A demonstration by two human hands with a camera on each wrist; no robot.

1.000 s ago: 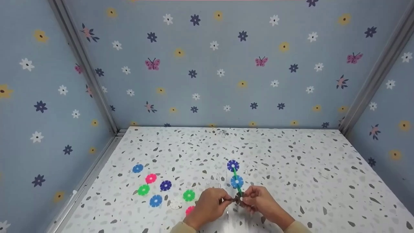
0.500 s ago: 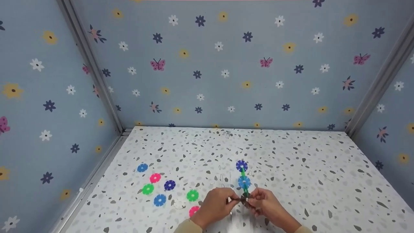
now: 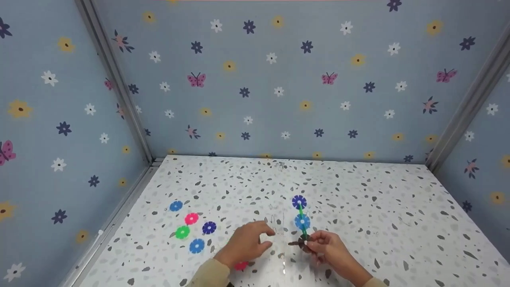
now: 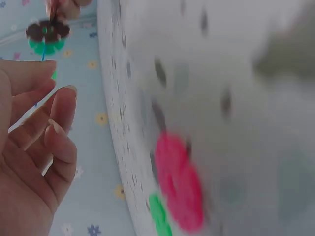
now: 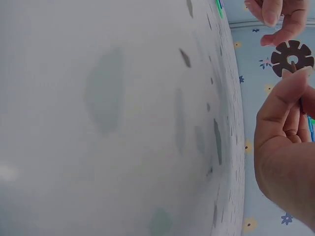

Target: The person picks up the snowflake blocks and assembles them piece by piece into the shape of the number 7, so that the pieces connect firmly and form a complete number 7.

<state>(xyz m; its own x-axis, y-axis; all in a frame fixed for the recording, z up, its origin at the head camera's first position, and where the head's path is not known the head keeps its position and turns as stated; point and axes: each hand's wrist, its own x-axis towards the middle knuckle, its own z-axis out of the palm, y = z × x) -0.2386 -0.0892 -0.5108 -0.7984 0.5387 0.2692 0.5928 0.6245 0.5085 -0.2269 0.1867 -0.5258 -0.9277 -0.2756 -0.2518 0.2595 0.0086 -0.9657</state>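
My right hand (image 3: 330, 252) pinches a brown notched plastic disc (image 3: 304, 243) between thumb and fingers. A second brown disc (image 3: 293, 243), seen edge-on, juts from its left side; the right wrist view shows this disc (image 5: 278, 55) face-on. Beyond the brown pair, a chain of slotted-together discs runs away: green ones (image 3: 301, 209) edge-on, a light blue disc (image 3: 302, 222), and a purple disc (image 3: 299, 202) at the far end. Left of the chain, my left hand (image 3: 247, 241) holds nothing, its thumb and fingers apart and loosely bent.
Loose discs lie on the speckled tabletop (image 3: 358, 199) at the left: blue (image 3: 176, 206), pink (image 3: 191, 218), green (image 3: 183, 232), purple (image 3: 209, 227) and another blue (image 3: 197, 246). A pink disc (image 3: 241, 266) shows beside the left sleeve. Flower-patterned walls (image 3: 263, 71) stand around the table.
My left hand has let go of the brown disc and moved left, now covering a loose green disc. My right hand still holds the chain. The head view has shifted slightly.
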